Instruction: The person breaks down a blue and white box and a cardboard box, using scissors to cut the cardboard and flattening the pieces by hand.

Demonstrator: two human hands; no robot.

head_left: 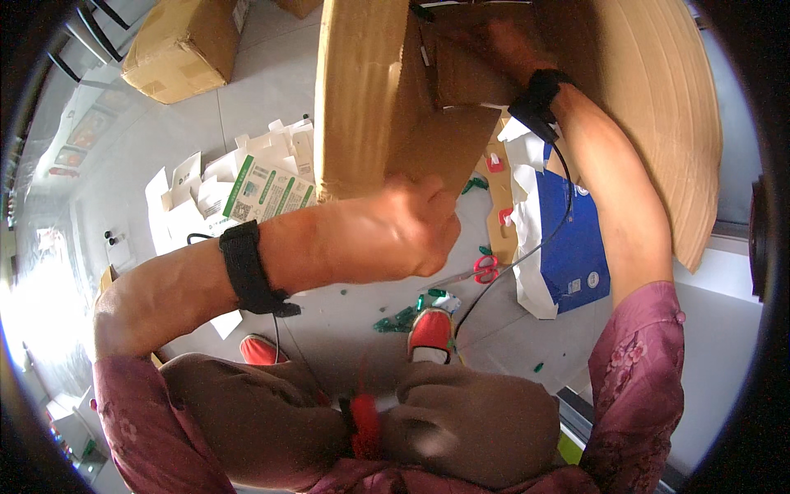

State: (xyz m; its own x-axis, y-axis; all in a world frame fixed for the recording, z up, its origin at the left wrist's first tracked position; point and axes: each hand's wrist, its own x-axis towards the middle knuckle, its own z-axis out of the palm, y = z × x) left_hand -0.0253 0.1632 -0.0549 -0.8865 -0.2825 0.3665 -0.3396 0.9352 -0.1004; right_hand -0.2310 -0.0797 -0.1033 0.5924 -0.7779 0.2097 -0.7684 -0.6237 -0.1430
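A large brown cardboard box (362, 99) stands open in front of me, its flaps spread. My left hand (420, 226) is closed at the lower edge of its near flap, fingers curled around the cardboard; the fingertips are hidden. My right hand (510, 49) reaches into the box at the far right, against the inner cardboard. Shadow and blur hide its fingers, so I cannot make out whether it grips anything. Each wrist wears a black strap with a cable.
Flattened white and green cartons (263, 189) lie on the grey tiled floor at left. A blue carton sheet (568, 247), red-handled scissors (485, 269) and small green pieces (399, 319) lie by my red shoe (431, 331). Another cardboard box (185, 49) stands at far left.
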